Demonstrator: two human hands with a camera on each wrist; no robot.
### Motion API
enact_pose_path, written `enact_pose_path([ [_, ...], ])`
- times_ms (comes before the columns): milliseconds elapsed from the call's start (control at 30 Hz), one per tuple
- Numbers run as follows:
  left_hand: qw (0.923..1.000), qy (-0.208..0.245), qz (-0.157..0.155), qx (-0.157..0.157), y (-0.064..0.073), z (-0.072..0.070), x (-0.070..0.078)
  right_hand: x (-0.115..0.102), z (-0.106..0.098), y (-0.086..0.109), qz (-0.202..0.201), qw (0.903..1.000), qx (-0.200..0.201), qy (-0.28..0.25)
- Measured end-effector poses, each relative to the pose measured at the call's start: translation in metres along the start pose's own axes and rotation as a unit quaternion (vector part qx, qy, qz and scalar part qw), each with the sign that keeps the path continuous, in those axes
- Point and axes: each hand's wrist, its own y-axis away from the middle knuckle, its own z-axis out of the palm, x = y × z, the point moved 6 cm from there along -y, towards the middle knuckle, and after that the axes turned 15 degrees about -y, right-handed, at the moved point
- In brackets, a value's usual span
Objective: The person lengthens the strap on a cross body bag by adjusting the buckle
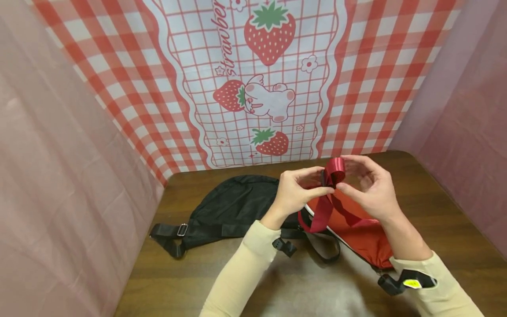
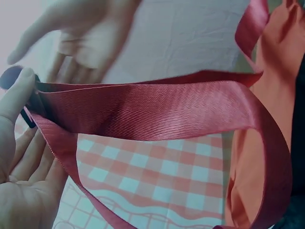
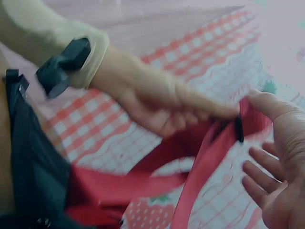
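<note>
A red webbing strap (image 1: 321, 215) rises from the bags to both hands, its upper part bent into a small loop (image 1: 336, 167). My left hand (image 1: 294, 187) pinches the strap at a small black slider (image 1: 323, 178) between thumb and fingers. Across from it, my right hand (image 1: 370, 185) has its thumb and index finger at the loop. In the right wrist view the right thumb (image 3: 269, 102) lies against the red webbing, with the other fingers partly curled below. Under the hands lies an orange-red bag (image 1: 352, 215) with a pale edge.
A black bag (image 1: 233, 204) lies left of the orange-red one on the brown wooden table (image 1: 178, 281). Its strap has a metal buckle (image 1: 182, 230); another black strap loop (image 1: 330, 255) lies in front. Behind hangs a strawberry-print cloth (image 1: 253, 88), with pink curtains (image 1: 59, 154) at both sides.
</note>
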Motion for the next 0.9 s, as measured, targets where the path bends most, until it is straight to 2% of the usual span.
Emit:
enact_pose_path([
  [100,0.9996,0.007,-0.017,0.021,-0.001,-0.008,-0.001,0.014,-0.004,0.006,0.050,0.9959,-0.030,0.069],
  [200,0.9990,0.019,-0.028,0.028,-0.002,-0.012,-0.001,0.025,-0.004,0.010,0.082,0.9878,-0.038,0.127],
  [433,0.9979,0.045,-0.044,0.018,-0.006,-0.015,0.002,0.032,-0.005,0.013,0.089,0.9679,-0.024,0.234],
  [500,0.9973,0.048,-0.047,0.029,-0.007,-0.019,0.002,0.033,-0.008,0.014,0.092,0.9580,-0.029,0.270],
  [567,0.9967,0.051,-0.051,0.039,-0.009,-0.023,0.002,0.036,-0.012,0.016,0.101,0.9425,-0.046,0.315],
  [633,0.9961,0.056,-0.056,0.039,-0.009,-0.024,0.001,0.039,-0.015,0.018,0.105,0.9250,-0.070,0.358],
  [700,0.9958,0.055,-0.065,0.033,-0.009,-0.023,0.000,0.043,-0.015,0.019,0.103,0.9160,-0.094,0.376],
  [767,0.9955,0.057,-0.073,0.023,-0.008,-0.021,-0.001,0.044,-0.012,0.017,0.091,0.9190,-0.106,0.369],
  [900,0.9960,0.053,-0.071,0.013,-0.007,-0.013,-0.002,0.038,-0.005,0.011,0.070,0.9463,-0.090,0.303],
])
